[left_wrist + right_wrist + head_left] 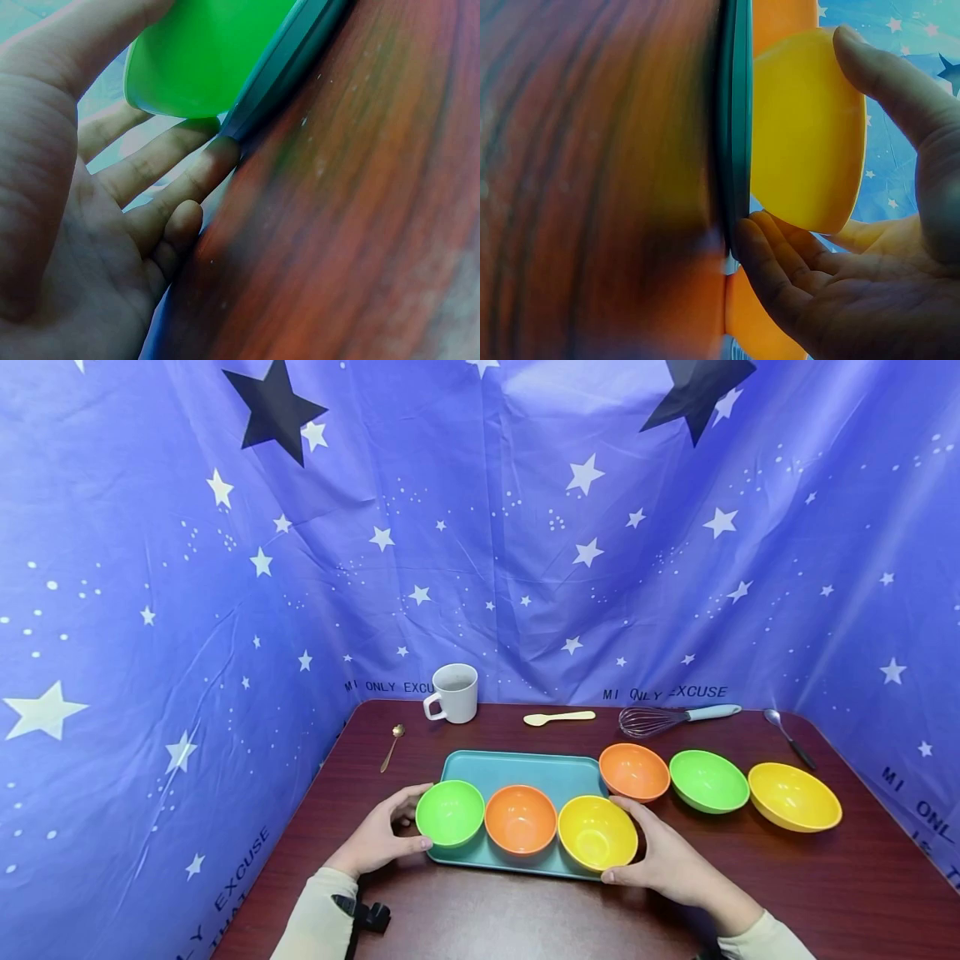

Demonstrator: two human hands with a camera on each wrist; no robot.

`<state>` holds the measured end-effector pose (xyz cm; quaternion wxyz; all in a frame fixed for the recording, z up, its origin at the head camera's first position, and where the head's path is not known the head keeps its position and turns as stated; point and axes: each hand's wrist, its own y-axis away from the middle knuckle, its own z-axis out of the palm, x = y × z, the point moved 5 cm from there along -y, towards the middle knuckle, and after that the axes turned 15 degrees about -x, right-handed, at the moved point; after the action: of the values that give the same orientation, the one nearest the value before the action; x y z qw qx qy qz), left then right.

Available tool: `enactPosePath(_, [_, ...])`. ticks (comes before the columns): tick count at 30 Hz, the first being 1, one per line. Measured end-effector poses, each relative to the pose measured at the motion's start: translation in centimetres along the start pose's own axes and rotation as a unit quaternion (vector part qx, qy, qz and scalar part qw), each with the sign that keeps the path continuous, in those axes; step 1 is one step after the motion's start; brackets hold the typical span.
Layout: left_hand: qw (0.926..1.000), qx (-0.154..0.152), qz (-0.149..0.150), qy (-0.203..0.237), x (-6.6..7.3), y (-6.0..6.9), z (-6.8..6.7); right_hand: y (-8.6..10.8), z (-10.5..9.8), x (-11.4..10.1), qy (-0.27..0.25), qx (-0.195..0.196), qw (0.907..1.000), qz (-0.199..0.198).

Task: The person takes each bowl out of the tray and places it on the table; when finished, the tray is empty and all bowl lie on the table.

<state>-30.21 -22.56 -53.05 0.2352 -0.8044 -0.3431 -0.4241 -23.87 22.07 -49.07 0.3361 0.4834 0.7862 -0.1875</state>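
Observation:
A teal tray (525, 766) lies on the table, bearing a row of three bowls: a green bowl (450, 814), an orange bowl (521, 820) and a yellow bowl (597, 833). My left hand (377, 835) holds the green bowl at its left side, thumb in front and fingers behind; in the left wrist view some fingertips (217, 150) reach the tray's edge. On the other end, my right hand (670, 862) grips the yellow bowl, its thumb (855, 56) at the rim and fingers low beside the tray. The orange bowl sits between them, untouched.
Right of the tray stand another orange bowl (634, 773), green bowl (708, 782) and yellow bowl (795, 797). Along the back lie a whisk (678, 718), a cream spoon (558, 717) and a dark-handled spoon (789, 739). A mug (455, 695) and small gold spoon (392, 748) are back left.

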Motion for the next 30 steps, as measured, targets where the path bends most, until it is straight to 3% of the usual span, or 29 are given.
enactPosePath(30, [1.0, 0.0, -0.003, 0.001, -0.17, 0.08, 0.08, 0.11, -0.55, 0.44, -0.003, 0.025, 0.9997, 0.006])
